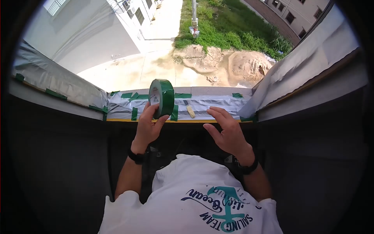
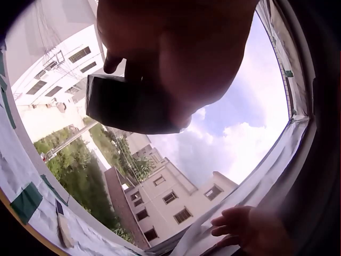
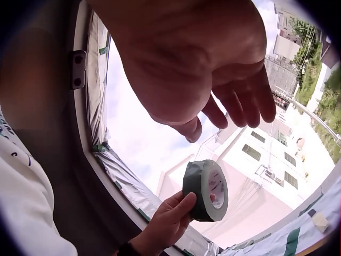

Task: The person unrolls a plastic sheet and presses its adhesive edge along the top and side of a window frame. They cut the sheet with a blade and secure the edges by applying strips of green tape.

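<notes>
My left hand grips a roll of green tape and holds it up on edge before the window opening. The thumb presses its outer face and the fingers reach into the white cardboard core, as the right wrist view shows. My right hand is apart from the roll, a little to its right, with fingers loosely extended and nothing in them. Below and between the hands, a small tool with a dark narrow end and a pale wider end lies on the sill. In the left wrist view the roll is dark with shadow.
Silvery sheeting covers the sill, fixed with pieces of green tape. More sheeting hangs along both side frames. Outside, far below, are a paved yard, grass and buildings. Dark panels flank the person.
</notes>
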The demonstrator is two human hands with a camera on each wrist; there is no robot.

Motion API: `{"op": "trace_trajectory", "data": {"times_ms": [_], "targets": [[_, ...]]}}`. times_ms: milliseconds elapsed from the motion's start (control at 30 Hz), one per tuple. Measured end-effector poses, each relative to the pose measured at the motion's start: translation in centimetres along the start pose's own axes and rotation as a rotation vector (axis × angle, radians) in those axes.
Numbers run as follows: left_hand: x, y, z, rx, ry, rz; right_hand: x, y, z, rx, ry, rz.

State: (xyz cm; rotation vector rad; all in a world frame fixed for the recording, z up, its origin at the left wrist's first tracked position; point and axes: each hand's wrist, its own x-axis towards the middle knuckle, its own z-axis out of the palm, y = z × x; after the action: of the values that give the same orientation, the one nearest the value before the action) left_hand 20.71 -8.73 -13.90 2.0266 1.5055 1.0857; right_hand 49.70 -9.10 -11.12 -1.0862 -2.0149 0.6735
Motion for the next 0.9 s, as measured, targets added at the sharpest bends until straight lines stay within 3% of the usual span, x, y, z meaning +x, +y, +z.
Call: {"op": "trace_trajectory", "data": {"times_ms": [167, 367, 600, 667, 700, 733, 800, 833, 867, 900], "targets": [[1.9, 4.7, 3.3, -0.061, -0.214, 0.154, 1.6, 0.0, 0.4, 0.046, 0.211, -0.063], [4.1, 7.3, 6.0, -0.056, -0.412, 0.291, -0.3, 1.7, -1.5, 0.111, 0.334, -0.003], [5.9, 9.1, 9.1, -0.008, -0.673, 0.359, -4.5, 3.7, -3.4, 0.116, 0.48, 0.194], [6.4, 10.2, 10.3, -0.267, -0.877, 0.109, -5.9, 4.4, -4.1, 0.079, 0.521, 0.226], [6.6, 10.0, 10.9, -0.362, -1.01, 0.036, -6.8, 4.5, -4.5, 0.113, 0.511, 0.361], [6.4, 9.5, 12.0, -0.361, -1.028, 0.041, -7.9, 4.7, -5.0, 0.149, 0.5, 0.495], [5.6, 8.8, 14.6, -0.652, -1.094, 0.028, -10.1, 5.1, -5.9, 0.162, 0.502, 0.563], [6.2, 9.7, 14.9, -0.6, -1.187, -0.059, -10.9, 4.7, -6.8, 0.129, 0.53, 0.576], [6.3, 9.8, 16.0, -0.604, -1.202, -0.06, -11.6, 4.2, -7.7, 0.095, 0.554, 0.589], [6.3, 9.7, 17.5, -0.399, -1.227, 0.023, -12.4, 3.9, -8.7, 0.102, 0.56, 0.629]]}}
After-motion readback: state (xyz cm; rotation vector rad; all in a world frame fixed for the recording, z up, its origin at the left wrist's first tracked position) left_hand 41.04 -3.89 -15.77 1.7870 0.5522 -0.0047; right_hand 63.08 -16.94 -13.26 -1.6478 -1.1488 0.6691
